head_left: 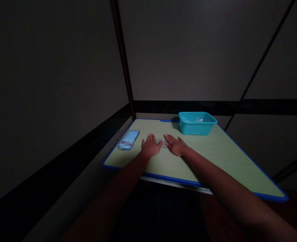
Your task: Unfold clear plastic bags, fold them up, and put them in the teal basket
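My left hand (151, 146) lies palm down on the pale green table (213, 164), fingers stretched forward and the thumb out to the right. Just across from it, my right hand (175, 145) rests flat in the same way, its thumb pointing left. Between the two thumbs is a thin, whitish, see-through piece (160, 142), perhaps plastic; both hands reach its edges and partly cover it, so its kind and full outline cannot be made out. Neither hand is closed around anything.
A turquoise plastic basin (197, 129) stands at the back right of the table, with something shiny and clear inside. To the left lies a flat phone-like object (129, 139), blurred by pixelation. Blue edging borders the table, and walls rise behind and on the left.
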`<move>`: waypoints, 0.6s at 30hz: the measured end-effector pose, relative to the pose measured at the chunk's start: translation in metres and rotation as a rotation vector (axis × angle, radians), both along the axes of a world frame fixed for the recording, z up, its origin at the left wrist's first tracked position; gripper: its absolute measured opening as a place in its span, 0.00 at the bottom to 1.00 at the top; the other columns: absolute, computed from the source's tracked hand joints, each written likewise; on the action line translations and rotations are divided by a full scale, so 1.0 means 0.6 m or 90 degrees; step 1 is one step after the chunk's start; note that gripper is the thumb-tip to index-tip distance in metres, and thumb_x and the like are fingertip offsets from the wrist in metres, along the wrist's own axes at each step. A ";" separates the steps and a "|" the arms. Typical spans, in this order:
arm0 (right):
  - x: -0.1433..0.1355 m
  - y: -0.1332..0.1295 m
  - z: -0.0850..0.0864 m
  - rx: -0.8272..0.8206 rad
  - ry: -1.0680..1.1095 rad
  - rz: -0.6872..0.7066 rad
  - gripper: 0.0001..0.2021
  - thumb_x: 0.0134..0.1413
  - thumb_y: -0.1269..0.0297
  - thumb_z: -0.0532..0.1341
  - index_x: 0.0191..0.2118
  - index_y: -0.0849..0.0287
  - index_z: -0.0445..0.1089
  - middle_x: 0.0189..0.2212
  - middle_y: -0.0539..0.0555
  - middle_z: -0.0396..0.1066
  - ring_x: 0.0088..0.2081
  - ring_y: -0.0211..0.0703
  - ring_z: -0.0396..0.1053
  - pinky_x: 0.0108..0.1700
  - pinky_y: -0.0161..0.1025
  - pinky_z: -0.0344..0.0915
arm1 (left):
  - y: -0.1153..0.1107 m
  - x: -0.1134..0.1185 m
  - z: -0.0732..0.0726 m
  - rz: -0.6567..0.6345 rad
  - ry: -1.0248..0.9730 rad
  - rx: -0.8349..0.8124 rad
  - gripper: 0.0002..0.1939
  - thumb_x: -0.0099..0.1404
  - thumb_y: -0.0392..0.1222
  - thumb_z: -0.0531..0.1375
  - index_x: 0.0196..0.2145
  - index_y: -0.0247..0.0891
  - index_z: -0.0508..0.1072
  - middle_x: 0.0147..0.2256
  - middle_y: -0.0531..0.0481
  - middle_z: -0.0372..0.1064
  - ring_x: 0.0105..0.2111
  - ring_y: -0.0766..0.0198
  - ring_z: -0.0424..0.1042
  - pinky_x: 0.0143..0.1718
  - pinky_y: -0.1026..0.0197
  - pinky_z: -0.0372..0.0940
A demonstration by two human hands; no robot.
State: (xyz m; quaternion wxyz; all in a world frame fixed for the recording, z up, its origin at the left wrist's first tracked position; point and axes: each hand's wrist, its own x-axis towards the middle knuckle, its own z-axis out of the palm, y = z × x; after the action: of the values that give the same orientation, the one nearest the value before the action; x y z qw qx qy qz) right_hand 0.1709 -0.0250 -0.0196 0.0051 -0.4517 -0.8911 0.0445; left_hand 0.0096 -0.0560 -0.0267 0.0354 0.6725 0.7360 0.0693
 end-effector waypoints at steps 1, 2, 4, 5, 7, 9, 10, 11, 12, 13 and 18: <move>0.000 0.000 0.001 -0.001 -0.002 0.002 0.29 0.62 0.57 0.37 0.66 0.60 0.34 0.66 0.52 0.32 0.65 0.42 0.32 0.61 0.58 0.39 | -0.001 -0.001 0.002 0.016 0.005 0.011 0.41 0.64 0.62 0.32 0.63 0.28 0.44 0.64 0.38 0.35 0.64 0.55 0.36 0.60 0.43 0.39; 0.000 -0.001 0.002 -0.001 0.000 0.003 0.29 0.62 0.57 0.37 0.66 0.61 0.35 0.66 0.52 0.33 0.65 0.42 0.31 0.61 0.58 0.39 | -0.004 -0.001 0.005 0.021 0.014 0.032 0.41 0.64 0.62 0.32 0.63 0.28 0.44 0.64 0.37 0.35 0.64 0.54 0.36 0.60 0.43 0.38; 0.000 -0.002 0.003 -0.002 0.008 0.004 0.29 0.62 0.57 0.37 0.66 0.61 0.35 0.66 0.53 0.33 0.65 0.42 0.32 0.61 0.58 0.39 | -0.013 0.005 0.016 -0.036 0.035 0.095 0.38 0.65 0.60 0.35 0.64 0.29 0.44 0.65 0.39 0.34 0.64 0.55 0.34 0.61 0.44 0.37; 0.001 -0.002 0.003 -0.003 0.012 0.004 0.29 0.62 0.57 0.37 0.66 0.61 0.36 0.66 0.53 0.34 0.65 0.43 0.32 0.61 0.58 0.39 | -0.018 0.010 0.022 -0.101 0.044 0.131 0.37 0.66 0.59 0.36 0.64 0.31 0.43 0.65 0.41 0.33 0.64 0.57 0.33 0.61 0.47 0.36; 0.002 -0.003 0.003 -0.006 0.014 0.012 0.29 0.61 0.58 0.39 0.66 0.61 0.36 0.65 0.54 0.34 0.65 0.44 0.33 0.61 0.59 0.39 | -0.027 0.021 0.032 -0.260 0.047 0.178 0.34 0.67 0.56 0.37 0.64 0.33 0.40 0.65 0.45 0.32 0.64 0.63 0.31 0.62 0.53 0.36; 0.003 -0.002 0.003 -0.008 0.006 0.027 0.29 0.60 0.58 0.42 0.66 0.58 0.38 0.66 0.55 0.33 0.65 0.46 0.33 0.60 0.60 0.39 | -0.031 0.032 0.034 -0.361 0.028 0.168 0.33 0.68 0.54 0.37 0.65 0.34 0.37 0.65 0.47 0.32 0.64 0.67 0.32 0.62 0.56 0.37; 0.004 -0.002 0.004 -0.009 0.001 0.034 0.30 0.59 0.58 0.43 0.66 0.57 0.38 0.66 0.54 0.33 0.65 0.47 0.33 0.60 0.61 0.39 | -0.030 0.037 0.031 -0.377 0.015 0.140 0.33 0.68 0.54 0.36 0.65 0.34 0.36 0.65 0.47 0.33 0.64 0.67 0.32 0.62 0.56 0.38; 0.005 -0.003 0.005 -0.009 -0.005 0.039 0.30 0.59 0.57 0.44 0.66 0.56 0.38 0.66 0.54 0.32 0.65 0.48 0.32 0.60 0.61 0.39 | -0.029 0.042 0.028 -0.374 0.001 0.105 0.33 0.68 0.54 0.35 0.65 0.34 0.36 0.65 0.47 0.33 0.64 0.66 0.33 0.62 0.56 0.39; 0.005 -0.003 0.006 -0.010 -0.011 0.040 0.30 0.59 0.57 0.44 0.66 0.55 0.38 0.66 0.53 0.32 0.65 0.48 0.32 0.60 0.61 0.39 | -0.026 0.046 0.023 -0.359 -0.012 0.071 0.33 0.68 0.55 0.34 0.65 0.34 0.36 0.65 0.47 0.32 0.64 0.65 0.34 0.61 0.55 0.40; 0.005 -0.004 0.007 -0.013 -0.018 0.036 0.30 0.59 0.56 0.44 0.66 0.55 0.38 0.66 0.53 0.32 0.65 0.47 0.32 0.60 0.60 0.39 | -0.022 0.049 0.018 -0.338 -0.024 0.045 0.34 0.67 0.57 0.33 0.65 0.34 0.36 0.65 0.47 0.31 0.64 0.64 0.34 0.61 0.54 0.41; 0.003 -0.006 0.008 -0.012 -0.030 0.027 0.29 0.61 0.58 0.40 0.66 0.59 0.37 0.66 0.53 0.32 0.65 0.44 0.32 0.61 0.59 0.39 | -0.013 0.039 0.006 -0.258 -0.044 0.020 0.37 0.65 0.60 0.27 0.65 0.37 0.38 0.65 0.50 0.31 0.64 0.62 0.35 0.61 0.47 0.40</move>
State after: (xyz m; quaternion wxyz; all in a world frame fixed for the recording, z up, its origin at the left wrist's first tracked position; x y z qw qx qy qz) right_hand 0.1727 -0.0285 -0.0150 -0.0210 -0.4334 -0.8999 0.0428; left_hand 0.0329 -0.0635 -0.0234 0.0635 0.8044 0.5829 0.0952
